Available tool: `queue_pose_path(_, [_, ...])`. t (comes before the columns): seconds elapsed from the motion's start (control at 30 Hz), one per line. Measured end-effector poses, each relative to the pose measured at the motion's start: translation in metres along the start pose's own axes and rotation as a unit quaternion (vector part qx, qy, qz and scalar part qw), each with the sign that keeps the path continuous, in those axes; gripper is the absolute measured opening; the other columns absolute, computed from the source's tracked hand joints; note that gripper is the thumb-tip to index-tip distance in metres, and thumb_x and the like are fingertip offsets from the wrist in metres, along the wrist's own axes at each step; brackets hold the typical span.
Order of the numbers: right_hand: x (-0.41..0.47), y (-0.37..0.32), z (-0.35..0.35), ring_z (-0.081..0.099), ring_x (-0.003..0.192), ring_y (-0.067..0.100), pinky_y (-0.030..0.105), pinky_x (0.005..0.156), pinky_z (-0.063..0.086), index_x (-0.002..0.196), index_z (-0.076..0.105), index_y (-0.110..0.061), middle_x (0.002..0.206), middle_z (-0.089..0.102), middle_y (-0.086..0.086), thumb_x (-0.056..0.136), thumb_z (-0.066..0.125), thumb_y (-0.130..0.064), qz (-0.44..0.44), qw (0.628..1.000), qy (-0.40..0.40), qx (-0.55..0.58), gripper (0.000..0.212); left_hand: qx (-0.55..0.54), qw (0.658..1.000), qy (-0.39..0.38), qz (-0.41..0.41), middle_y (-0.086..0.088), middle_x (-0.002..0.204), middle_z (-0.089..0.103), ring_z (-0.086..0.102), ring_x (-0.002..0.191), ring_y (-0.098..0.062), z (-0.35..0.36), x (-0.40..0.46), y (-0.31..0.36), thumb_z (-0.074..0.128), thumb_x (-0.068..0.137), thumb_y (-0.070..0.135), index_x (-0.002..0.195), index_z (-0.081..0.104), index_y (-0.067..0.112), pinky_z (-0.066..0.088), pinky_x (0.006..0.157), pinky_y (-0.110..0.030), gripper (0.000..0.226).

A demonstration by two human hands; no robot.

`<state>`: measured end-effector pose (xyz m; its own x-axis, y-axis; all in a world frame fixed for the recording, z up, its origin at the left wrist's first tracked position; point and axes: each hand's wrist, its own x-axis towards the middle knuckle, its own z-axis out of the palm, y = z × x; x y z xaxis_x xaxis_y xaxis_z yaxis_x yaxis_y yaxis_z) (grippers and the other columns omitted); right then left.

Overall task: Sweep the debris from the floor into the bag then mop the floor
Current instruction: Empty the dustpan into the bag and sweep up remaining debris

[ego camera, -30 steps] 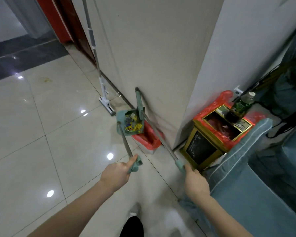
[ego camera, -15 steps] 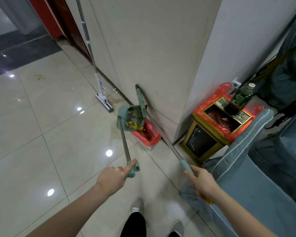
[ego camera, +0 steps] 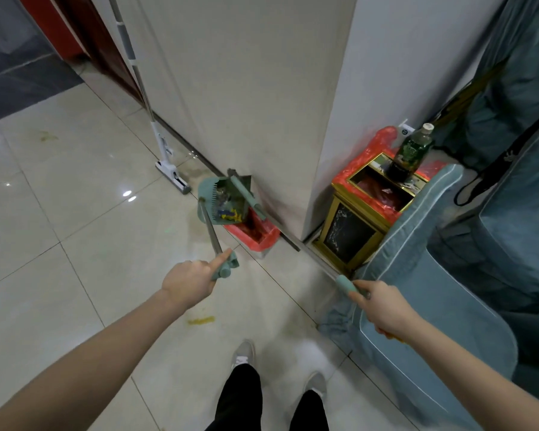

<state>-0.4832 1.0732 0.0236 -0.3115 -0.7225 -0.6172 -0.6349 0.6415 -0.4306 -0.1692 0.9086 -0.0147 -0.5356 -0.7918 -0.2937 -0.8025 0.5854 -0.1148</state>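
Note:
My left hand (ego camera: 190, 283) grips the end of the green dustpan's handle (ego camera: 213, 234). The dustpan (ego camera: 220, 199) hangs tilted over a small bin lined with a red bag (ego camera: 255, 236) at the foot of the wall, and colourful debris lies inside the pan. My right hand (ego camera: 383, 307) grips the green end of the broom's handle (ego camera: 347, 283); the metal shaft runs up-left to the broom's head (ego camera: 246, 194), which sits in the dustpan. A white mop (ego camera: 165, 157) leans against the wall to the left.
A gold bin lined with red plastic (ego camera: 366, 213) stands right of the wall corner, with a green bottle (ego camera: 413, 150) on its rim. A blue-grey sofa (ego camera: 442, 290) fills the right side. A yellow stain (ego camera: 201, 320) marks the tile near my feet (ego camera: 243, 353).
The dustpan has tipped further over the red-lined bin, with the broom's head moving inside it. Both hands drew slightly back and the view shifted down, showing my feet.

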Motion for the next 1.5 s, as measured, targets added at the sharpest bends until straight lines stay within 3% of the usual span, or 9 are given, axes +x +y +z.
queue_pose_path(0.23, [-0.002,0.012,-0.002,0.056,0.046,0.014,0.020,0.035,0.042,0.138,0.052,-0.029,0.075,0.059,0.000,0.099,0.049,-0.029,0.008,0.998,0.036,-0.043,0.039,-0.026,0.999,0.003,-0.039,-0.009,0.095,0.068,0.065,0.087,-0.033,-0.005,0.008,-0.004,0.041,0.096,0.032,0.150,0.014,0.044,0.048,0.067,-0.036,0.062])
queue_pose_path(0.4, [-0.008,0.030,-0.006,0.055,0.061,0.019,0.035,0.064,0.056,0.136,0.053,-0.032,0.086,0.063,0.001,0.097,0.054,-0.035,0.014,0.994,0.064,-0.093,0.040,-0.029,0.999,-0.007,-0.045,-0.012,0.095,0.067,0.065,0.086,-0.033,-0.015,0.014,-0.008,0.041,0.096,0.033,0.150,0.014,0.044,0.048,0.067,-0.036,0.062])
queue_pose_path(0.57, [-0.006,0.039,-0.005,0.055,0.065,0.020,0.030,0.060,0.048,0.131,0.058,-0.034,0.084,0.060,-0.001,0.096,0.055,-0.037,0.011,0.991,0.077,-0.109,0.035,0.000,0.999,-0.021,-0.027,-0.008,0.096,0.068,0.064,0.086,-0.031,-0.015,0.013,-0.010,0.039,0.096,0.033,0.150,0.012,0.044,0.046,0.065,-0.034,0.061])
queue_pose_path(0.7, [-0.001,0.031,0.001,0.059,0.068,0.024,0.036,0.064,0.055,0.131,0.058,-0.035,0.090,0.065,0.003,0.095,0.056,-0.033,0.006,0.993,0.084,-0.088,0.036,0.012,0.999,-0.033,-0.020,-0.005,0.095,0.068,0.063,0.080,-0.031,-0.009,0.005,-0.009,0.039,0.096,0.030,0.151,0.011,0.043,0.044,0.063,-0.034,0.062])
queue_pose_path(0.9, [0.014,-0.003,0.011,0.064,0.092,0.031,0.040,0.077,0.056,0.126,0.059,-0.032,0.102,0.068,0.006,0.094,0.053,-0.027,-0.019,0.986,0.113,-0.118,0.032,0.035,0.997,-0.063,-0.001,-0.003,0.082,0.057,0.047,0.067,-0.026,0.004,-0.013,0.002,0.040,0.096,0.027,0.151,0.004,0.042,0.036,0.059,-0.033,0.067])
queue_pose_path(1.0, [0.027,-0.011,0.014,0.066,0.077,0.026,0.037,0.068,0.058,0.127,0.057,-0.025,0.097,0.066,0.007,0.094,0.052,-0.026,0.009,0.995,0.047,-0.086,0.034,0.015,0.998,-0.056,-0.020,-0.002,0.076,0.050,0.044,0.063,-0.026,0.008,-0.013,-0.001,0.043,0.094,0.026,0.151,0.010,0.041,0.040,0.057,-0.035,0.068])
queue_pose_path(1.07, [0.034,-0.010,0.013,0.059,0.053,0.017,0.029,0.051,0.054,0.130,0.055,-0.016,0.085,0.062,0.010,0.096,0.053,-0.023,0.064,0.995,-0.064,0.045,0.035,0.013,0.998,-0.053,-0.020,-0.002,0.077,0.050,0.044,0.064,-0.026,0.008,-0.012,0.001,0.043,0.094,0.025,0.151,0.010,0.041,0.036,0.054,-0.033,0.068])
queue_pose_path(1.2, [0.030,-0.005,0.010,0.060,0.050,0.018,0.027,0.044,0.053,0.141,0.040,-0.024,0.093,0.055,0.019,0.100,0.053,-0.021,0.137,0.917,-0.251,0.278,0.044,0.032,0.998,-0.061,0.000,-0.005,0.079,0.052,0.042,0.066,-0.026,0.007,-0.016,0.006,0.041,0.096,0.024,0.151,0.006,0.040,0.032,0.056,-0.032,0.068])
queue_pose_path(1.5, [0.010,-0.008,0.004,0.039,0.036,0.010,0.019,0.035,0.036,0.141,0.048,-0.024,0.059,0.050,0.007,0.098,0.054,-0.020,0.054,0.977,-0.113,0.175,0.043,0.055,0.996,-0.064,0.002,-0.007,0.086,0.057,0.041,0.067,-0.026,0.002,-0.012,0.004,0.039,0.097,0.024,0.151,0.000,0.041,0.034,0.060,-0.033,0.068])
